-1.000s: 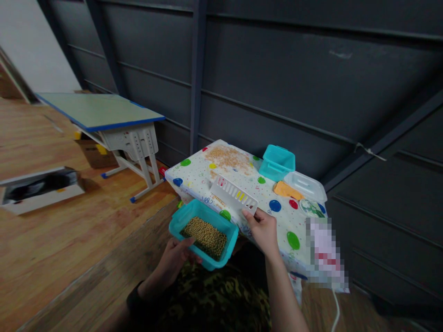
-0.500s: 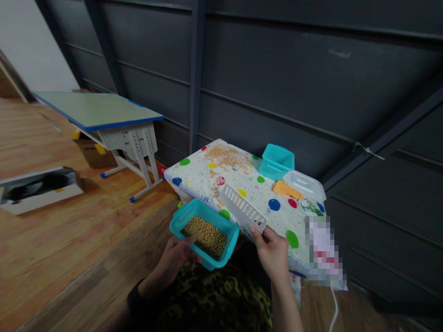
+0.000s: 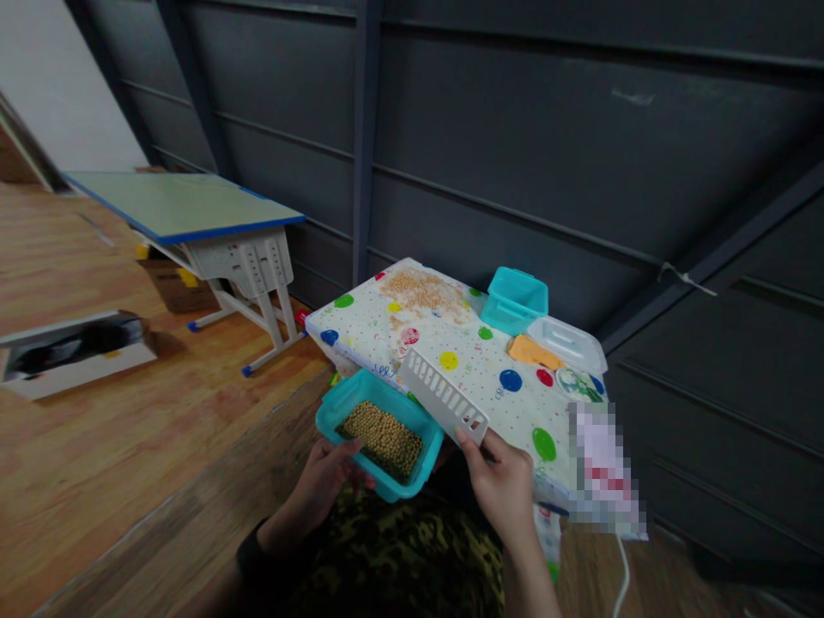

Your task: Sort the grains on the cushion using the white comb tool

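Observation:
A teal plastic box (image 3: 421, 418) is held at the table's near edge by my left hand (image 3: 328, 481), its thumb over the rim and its other fingers partly hidden beneath. Soybeans (image 3: 383, 438) cover the box's bottom. My right hand (image 3: 502, 481) grips the near end of a white slotted plastic strip (image 3: 441, 399), thumb on top. The strip is tilted, and its far end reaches over the box's back right rim; whether they touch I cannot tell. Farther back, more soybeans and pale crumbs (image 3: 425, 292) lie scattered on the balloon-print tablecloth (image 3: 476, 378).
A second teal box (image 3: 515, 302) stands at the table's back right. Near it lie a clear lid (image 3: 570, 343), an orange cloth (image 3: 534, 352) and a patterned round item (image 3: 578, 384). A dark panelled wall (image 3: 515, 154) rises behind; a desk (image 3: 193, 206) is at left.
My right hand has moved the slotted strip slightly left and toward me, closer over the box. The teal box and my left hand have stayed nearly still.

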### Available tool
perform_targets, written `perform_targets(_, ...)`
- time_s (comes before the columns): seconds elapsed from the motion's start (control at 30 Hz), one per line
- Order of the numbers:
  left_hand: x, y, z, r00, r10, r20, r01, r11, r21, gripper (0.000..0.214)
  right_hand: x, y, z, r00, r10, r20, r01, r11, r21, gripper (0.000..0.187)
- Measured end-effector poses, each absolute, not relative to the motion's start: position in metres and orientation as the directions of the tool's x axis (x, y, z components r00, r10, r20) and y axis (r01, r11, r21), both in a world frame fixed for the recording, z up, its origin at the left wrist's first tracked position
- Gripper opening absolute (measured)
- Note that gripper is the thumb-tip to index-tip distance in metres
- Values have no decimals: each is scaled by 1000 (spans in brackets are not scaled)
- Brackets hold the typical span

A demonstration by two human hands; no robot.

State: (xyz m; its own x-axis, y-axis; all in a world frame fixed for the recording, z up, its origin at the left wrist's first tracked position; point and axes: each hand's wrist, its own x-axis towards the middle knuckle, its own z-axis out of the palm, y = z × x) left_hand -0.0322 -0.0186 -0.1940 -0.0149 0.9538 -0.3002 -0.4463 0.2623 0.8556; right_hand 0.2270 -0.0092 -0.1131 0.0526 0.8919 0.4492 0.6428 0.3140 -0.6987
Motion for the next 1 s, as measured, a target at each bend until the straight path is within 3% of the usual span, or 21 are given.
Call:
perform_targets(0.27,-35,-18,-211,-38,962,-271,-480,220,849,49,230,6,-118,172,882,438,642,236,-729,44)
perform_targets(1.0,-42,-14,-214,-70,950,-303,-455,240,858,51,223,21,-117,112,905,410,634,252,-731,45)
